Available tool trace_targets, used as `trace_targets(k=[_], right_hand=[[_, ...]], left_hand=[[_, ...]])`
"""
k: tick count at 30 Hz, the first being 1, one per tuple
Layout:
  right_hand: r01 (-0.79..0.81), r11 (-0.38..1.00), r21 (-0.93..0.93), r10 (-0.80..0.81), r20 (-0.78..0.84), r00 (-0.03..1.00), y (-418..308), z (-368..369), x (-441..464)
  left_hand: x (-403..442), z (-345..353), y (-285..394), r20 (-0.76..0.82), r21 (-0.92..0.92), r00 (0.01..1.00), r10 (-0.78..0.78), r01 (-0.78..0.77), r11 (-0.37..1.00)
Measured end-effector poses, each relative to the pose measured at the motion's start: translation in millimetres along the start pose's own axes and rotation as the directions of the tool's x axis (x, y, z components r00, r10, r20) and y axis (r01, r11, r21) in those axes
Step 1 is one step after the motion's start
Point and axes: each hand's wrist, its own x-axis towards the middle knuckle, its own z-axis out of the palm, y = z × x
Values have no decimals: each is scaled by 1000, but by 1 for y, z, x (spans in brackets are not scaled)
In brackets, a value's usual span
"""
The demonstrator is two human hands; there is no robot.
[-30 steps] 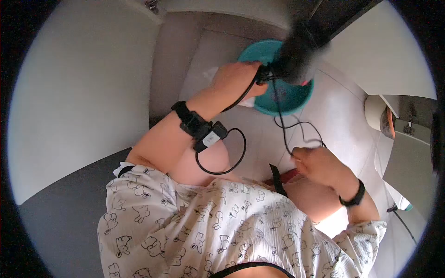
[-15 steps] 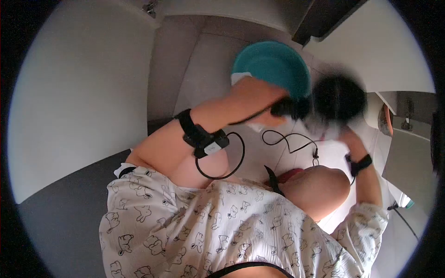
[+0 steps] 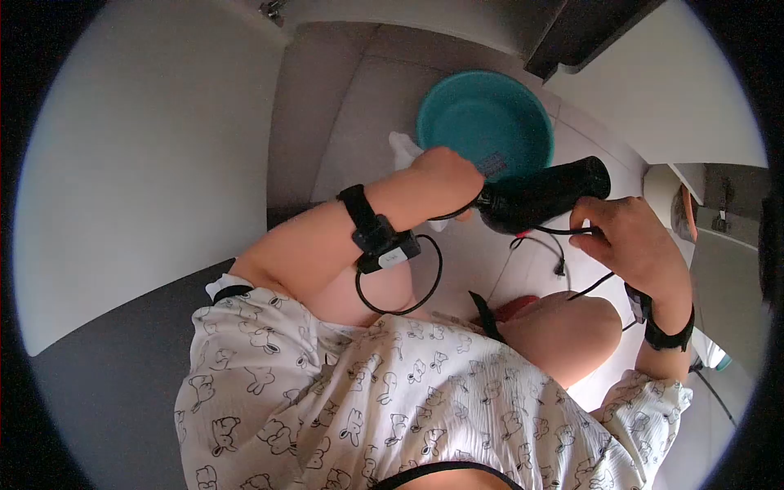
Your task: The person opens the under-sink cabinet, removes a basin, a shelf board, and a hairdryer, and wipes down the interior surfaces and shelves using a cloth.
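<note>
"Black and roughly cylindrical, the appliance (image 3: pixel 543 196) is held sideways above the tiled floor (image 3: pixel 351 122), between the two hands. How is it gripped?"

"By its narrow end: the left hand (image 3: pixel 447 173) appears to be closed around it, though most of the fingers are hidden. At the wide end, the right hand (image 3: pixel 633 237) is curled narrow, with the cord (image 3: pixel 563 232) pinched between thumb and finger."

"What has just been changed?"

"A half second ago the appliance was blurred by a swing; now it is seen sharply, and the cord has been brought along its underside. By judgement, the cord can be handled against a steadier body now."

"And around it?"

"Part of the teal basin (image 3: pixel 474 102) is overlapped by the appliance in this view, and a white cloth (image 3: pixel 404 149) is partly covered by the left forearm."

"Is anything in the way?"

"What looks like a plug (image 3: pixel 559 267) is hung near the bent knee (image 3: pixel 576 327), where slack might be caught. A cable loop (image 3: pixel 398 313) is hung from the wrist box (image 3: pixel 390 257), and the space is flanked by a left panel (image 3: pixel 155 180) and a right panel (image 3: pixel 653 98)."
</note>
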Motion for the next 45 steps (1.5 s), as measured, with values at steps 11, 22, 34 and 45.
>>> trace_targets(k=[11,22,34,45], right_hand=[[4,833,554,69,-111,992,78,-11,23],[-89,994,66,76,172,982,-13,51,-12],[-190,827,530,276,-87,957,96,-16,33],[-89,990,105,69,180,981,-15,47,-8]], left_hand=[[-25,-32,27,61,-108,983,175,-168,980],[-26,-56,-15,-342,-267,884,-319,234,935],[-14,-48,8,-22,-161,954,300,-299,940],[-18,-32,-18,-174,-174,949,-264,234,956]])
